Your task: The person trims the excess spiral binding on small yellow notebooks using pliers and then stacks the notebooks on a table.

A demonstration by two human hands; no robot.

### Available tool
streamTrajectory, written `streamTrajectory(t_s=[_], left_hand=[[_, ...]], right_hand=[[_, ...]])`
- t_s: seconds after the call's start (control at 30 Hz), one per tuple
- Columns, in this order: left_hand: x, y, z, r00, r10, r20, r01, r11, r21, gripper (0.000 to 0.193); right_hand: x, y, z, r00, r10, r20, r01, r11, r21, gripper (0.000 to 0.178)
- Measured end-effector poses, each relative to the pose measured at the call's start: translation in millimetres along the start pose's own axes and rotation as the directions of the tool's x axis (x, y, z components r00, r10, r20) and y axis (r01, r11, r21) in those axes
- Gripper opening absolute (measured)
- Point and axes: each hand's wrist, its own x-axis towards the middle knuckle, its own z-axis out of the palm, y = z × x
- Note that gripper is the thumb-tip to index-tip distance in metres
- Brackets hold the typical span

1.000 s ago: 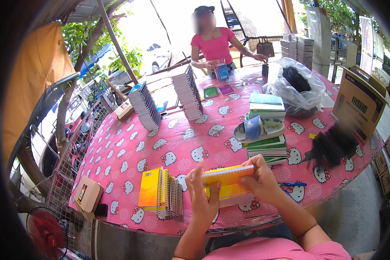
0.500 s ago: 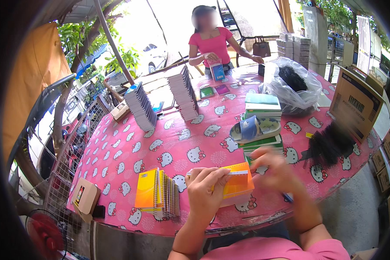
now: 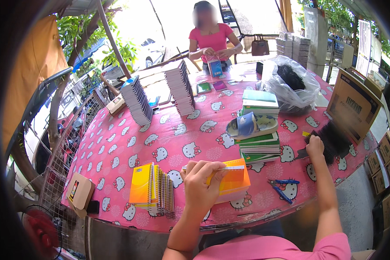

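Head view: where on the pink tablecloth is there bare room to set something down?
The widest bare patch of tablecloth lies between the two leaning notebook rows and the upright notebooks. The right side is crowded: green book stack, black combs under the right hand, pliers. The left hand holds an orange notebook.

The left hand [image 3: 202, 184] covers the near left part of the orange spiral-bound notebook [image 3: 233, 180], so its binding edge cannot be made out. The right hand [image 3: 315, 146] has its fingertips buried in the black heap of spiral binding coils [image 3: 333, 139]; whether they grip one is unclear. The brown cardboard box [image 3: 353, 104] blocks the table's far right rim
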Motion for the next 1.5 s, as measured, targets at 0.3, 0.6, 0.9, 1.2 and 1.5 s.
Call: streamTrajectory(t_s=[0.3,0.6,0.9,1.2,1.5], left_hand=[[1.6,-3.2,6.5,0.997,0.033,-0.073,-0.037,0.998,-0.049,0.019],[-2.7,-2.0,5.5,0.997,0.013,-0.070,-0.016,0.999,-0.037,0.018],[-1.7,-5.1,11.3,0.994,0.011,-0.105,-0.015,0.999,-0.037,0.017],[-7.5,-7.4,16.3,0.988,-0.048,-0.146,0.042,0.998,-0.044,0.014],[-7.0,-5.6,15.4,0.988,-0.015,-0.151,0.010,0.999,-0.033,0.014]], right_hand=[[7.4,-2.1,-1.9,0.999,-0.028,0.038,0.029,1.000,-0.011,0.018],[0.7,-3.3,-16.1,0.994,-0.074,-0.077,0.085,0.986,0.144,0.013],[16.6,-7.4,-37.7,0.998,-0.010,0.067,0.020,0.990,-0.139,0.024],[12.7,1.5,-36.5,0.996,-0.092,0.011,0.091,0.995,0.030,0.016],[16.1,6.6,-45.4,0.990,-0.077,0.121,0.078,0.997,0.003,0.014]])
